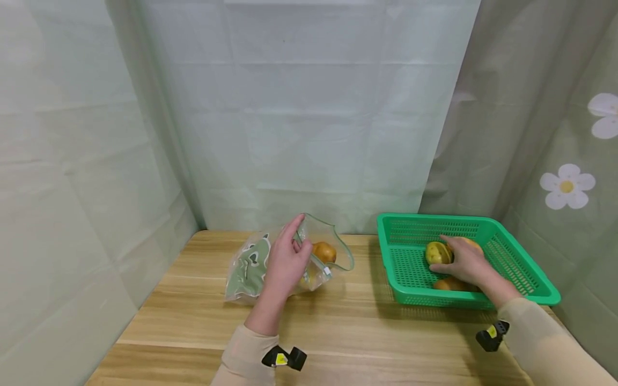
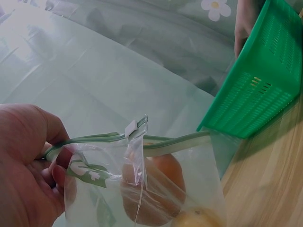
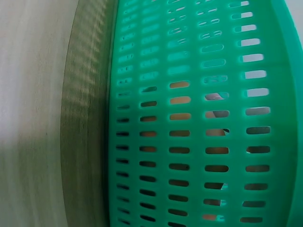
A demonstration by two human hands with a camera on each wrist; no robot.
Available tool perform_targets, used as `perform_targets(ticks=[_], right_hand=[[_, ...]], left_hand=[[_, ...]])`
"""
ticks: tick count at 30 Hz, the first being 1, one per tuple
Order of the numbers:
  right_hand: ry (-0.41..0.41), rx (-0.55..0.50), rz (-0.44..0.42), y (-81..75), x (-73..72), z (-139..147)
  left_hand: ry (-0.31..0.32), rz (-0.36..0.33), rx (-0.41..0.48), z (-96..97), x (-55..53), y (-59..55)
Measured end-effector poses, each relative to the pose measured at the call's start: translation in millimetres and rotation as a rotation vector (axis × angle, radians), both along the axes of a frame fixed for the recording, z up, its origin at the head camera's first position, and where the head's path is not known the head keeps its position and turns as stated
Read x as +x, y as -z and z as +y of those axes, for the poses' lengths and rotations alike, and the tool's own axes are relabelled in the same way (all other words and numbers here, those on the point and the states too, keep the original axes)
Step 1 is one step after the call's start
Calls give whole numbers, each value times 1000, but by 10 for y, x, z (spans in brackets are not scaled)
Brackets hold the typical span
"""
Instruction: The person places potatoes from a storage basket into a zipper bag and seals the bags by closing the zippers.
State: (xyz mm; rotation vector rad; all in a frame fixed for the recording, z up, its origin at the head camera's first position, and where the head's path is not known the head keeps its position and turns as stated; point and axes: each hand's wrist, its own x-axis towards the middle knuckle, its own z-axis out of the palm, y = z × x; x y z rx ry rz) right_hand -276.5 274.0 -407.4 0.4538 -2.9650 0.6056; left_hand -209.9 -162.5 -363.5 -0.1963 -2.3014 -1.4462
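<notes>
In the head view my left hand grips the rim of a clear zip bag with a green-and-white print. Its mouth gapes to the right, a white slider on the zip edge. Inside the bag are an orange-brown fruit and, lower down, a yellow fruit. My right hand reaches into a green plastic basket, thumb and fingers around a yellow-green fruit. A brown fruit lies below that hand, and another orange-yellow fruit is partly hidden behind it.
Bag and basket stand on a wood-grain table, the basket at the right. Pale sheeting hangs behind and at the sides, with white flowers on the right. The basket's slotted wall fills much of the right wrist view.
</notes>
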Motion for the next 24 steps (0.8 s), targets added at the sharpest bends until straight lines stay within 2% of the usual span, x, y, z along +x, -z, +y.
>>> perform_targets(ticks=[24], right_hand=[[2, 23, -49, 30, -43, 16]], left_hand=[[4, 8, -3, 3, 7, 1]])
